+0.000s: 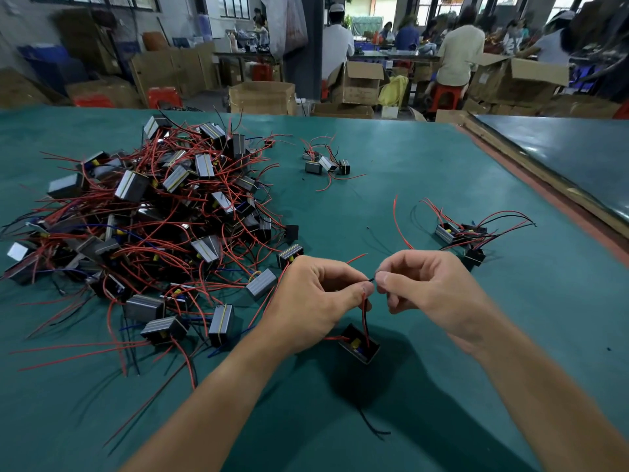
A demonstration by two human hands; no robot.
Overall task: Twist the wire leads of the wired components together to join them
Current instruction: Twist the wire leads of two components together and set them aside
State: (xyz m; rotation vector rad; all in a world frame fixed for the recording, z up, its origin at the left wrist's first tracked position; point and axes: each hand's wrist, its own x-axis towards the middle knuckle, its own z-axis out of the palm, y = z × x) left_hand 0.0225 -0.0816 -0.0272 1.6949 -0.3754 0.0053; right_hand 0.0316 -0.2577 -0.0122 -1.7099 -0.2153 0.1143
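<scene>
Over the bench (425, 185), near edge, our left hand (313, 301) and right hand (429, 287) are pinching the leads (365, 316) — slackening risks them slipping.

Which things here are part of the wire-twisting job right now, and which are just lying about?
In the job:
- left hand and right hand, both pinching the wire leads
- the component those leads run down to

Lying about:
- big pile of components on the left
- small cluster further back
- right cluster
- cardboard boxes behind
</scene>
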